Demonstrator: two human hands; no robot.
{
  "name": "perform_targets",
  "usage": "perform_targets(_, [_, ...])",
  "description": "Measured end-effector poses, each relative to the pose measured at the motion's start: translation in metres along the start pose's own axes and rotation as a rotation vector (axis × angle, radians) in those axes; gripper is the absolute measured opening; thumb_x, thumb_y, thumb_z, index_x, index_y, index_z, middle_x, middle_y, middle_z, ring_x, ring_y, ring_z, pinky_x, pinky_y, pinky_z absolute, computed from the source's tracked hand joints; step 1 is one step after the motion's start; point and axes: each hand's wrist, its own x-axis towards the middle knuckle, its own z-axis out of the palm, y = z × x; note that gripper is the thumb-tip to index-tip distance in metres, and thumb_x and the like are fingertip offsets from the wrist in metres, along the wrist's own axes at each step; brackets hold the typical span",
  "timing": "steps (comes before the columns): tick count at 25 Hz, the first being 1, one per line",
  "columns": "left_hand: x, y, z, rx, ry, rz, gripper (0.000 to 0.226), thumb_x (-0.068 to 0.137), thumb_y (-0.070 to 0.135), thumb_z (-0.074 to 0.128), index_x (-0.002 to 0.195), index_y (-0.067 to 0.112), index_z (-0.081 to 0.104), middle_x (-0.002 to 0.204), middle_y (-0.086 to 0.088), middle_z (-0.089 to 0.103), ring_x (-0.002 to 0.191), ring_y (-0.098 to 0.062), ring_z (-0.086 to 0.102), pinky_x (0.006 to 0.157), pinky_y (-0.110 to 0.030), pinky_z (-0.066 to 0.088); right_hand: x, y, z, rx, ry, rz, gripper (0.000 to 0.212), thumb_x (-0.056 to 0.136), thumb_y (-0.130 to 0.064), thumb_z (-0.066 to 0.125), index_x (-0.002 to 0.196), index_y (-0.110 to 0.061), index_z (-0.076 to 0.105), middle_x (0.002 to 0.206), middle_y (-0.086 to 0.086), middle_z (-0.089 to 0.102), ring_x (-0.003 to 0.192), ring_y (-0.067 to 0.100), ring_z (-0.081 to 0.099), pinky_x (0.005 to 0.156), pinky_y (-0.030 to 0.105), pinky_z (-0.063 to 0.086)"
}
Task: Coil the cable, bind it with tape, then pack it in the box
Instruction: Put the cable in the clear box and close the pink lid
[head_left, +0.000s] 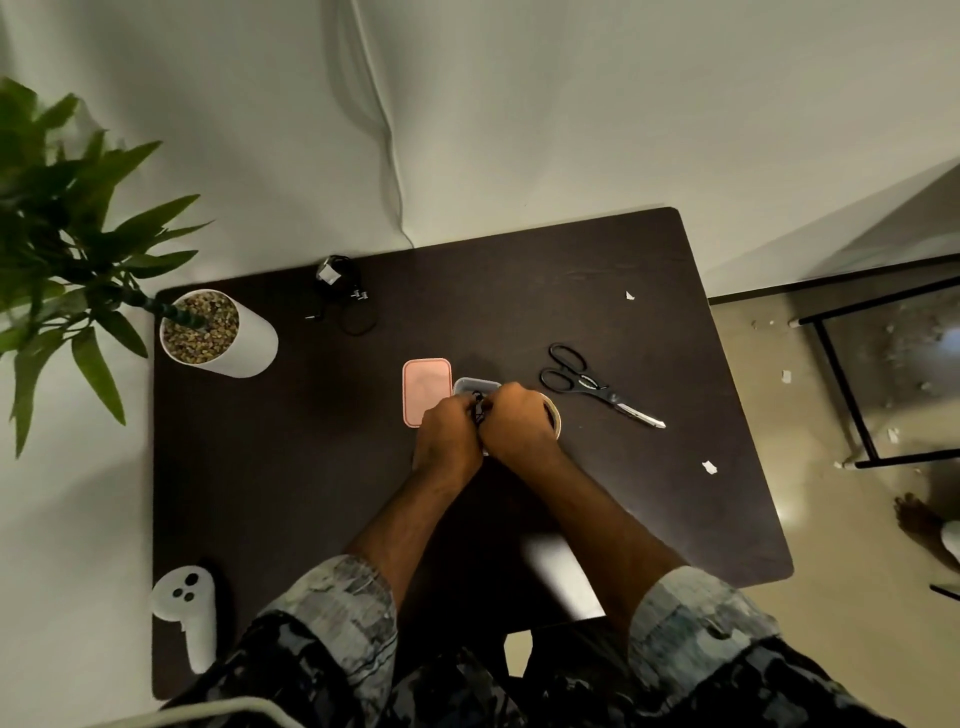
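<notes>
My left hand (451, 435) and my right hand (514, 420) meet at the middle of the dark table (291, 467), both gripping a small black cable (479, 408) bunched between them. Just beyond my hands sits a small grey box (475, 385), mostly hidden by them. Its pink lid (427, 391) lies flat to the left of the box. A roll of tape (552, 413) lies under the right side of my right hand, only its rim showing.
Black-handled scissors (597, 385) lie right of the hands. A second black cable (345, 296) with tape on it lies at the back left. A potted plant (218, 332) stands at the left edge, a white controller (187, 613) at the front left. Paper scraps (709, 467) dot the right side.
</notes>
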Motion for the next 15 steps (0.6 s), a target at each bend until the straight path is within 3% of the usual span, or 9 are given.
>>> perform_targets(2, [-0.003,-0.004,0.000,0.038,0.001,0.066,0.029,0.106,0.019,0.052,0.131,0.013,0.066,0.131,-0.011,0.070,0.122,-0.033,0.064,0.107,-0.049,0.049,0.001,0.000,-0.002,-0.101,-0.065,-0.053,0.021,0.099,-0.014,0.063,0.114,-0.007,0.075,0.112,0.013,0.078,0.100,0.029,0.075,0.069,0.031,0.047])
perform_targets(4, [-0.004,-0.006,-0.001,0.051,0.040,0.066,0.028,0.106,0.019,0.052,0.128,0.013,0.068,0.127,-0.011,0.072,0.118,-0.033,0.066,0.105,-0.049,0.051,-0.003,0.001,0.000,-0.204,-0.084,-0.101,0.020,0.102,-0.013,0.060,0.116,-0.008,0.073,0.114,0.012,0.077,0.102,0.029,0.074,0.070,0.032,0.048])
perform_targets(9, [-0.012,-0.011,0.007,0.100,0.104,0.038,0.029,0.095,0.036,0.048,0.105,0.022,0.070,0.113,-0.010,0.073,0.105,-0.032,0.067,0.100,-0.052,0.054,-0.015,0.014,0.011,-0.210,0.036,-0.167,0.019,0.102,-0.013,0.057,0.114,-0.009,0.071,0.109,0.017,0.074,0.110,0.036,0.067,0.076,0.043,0.056])
perform_targets(13, [-0.014,-0.006,0.006,0.264,0.169,0.077,0.016,0.100,0.031,0.059,0.108,0.022,0.070,0.106,-0.008,0.073,0.094,-0.031,0.072,0.085,-0.044,0.059,-0.021,0.023,0.015,-0.298,0.012,-0.296,0.024,0.101,-0.016,0.064,0.124,-0.010,0.071,0.124,0.015,0.068,0.129,0.035,0.054,0.086,0.045,0.057])
perform_targets(15, [-0.017,-0.008,0.002,0.331,0.217,0.177,0.012,0.097,0.031,0.065,0.106,0.026,0.071,0.106,-0.007,0.068,0.089,-0.029,0.071,0.079,-0.042,0.061,-0.022,0.027,0.017,-0.344,-0.009,-0.320,0.030,0.100,-0.020,0.066,0.128,-0.009,0.069,0.133,0.016,0.060,0.133,0.037,0.047,0.090,0.046,0.056])
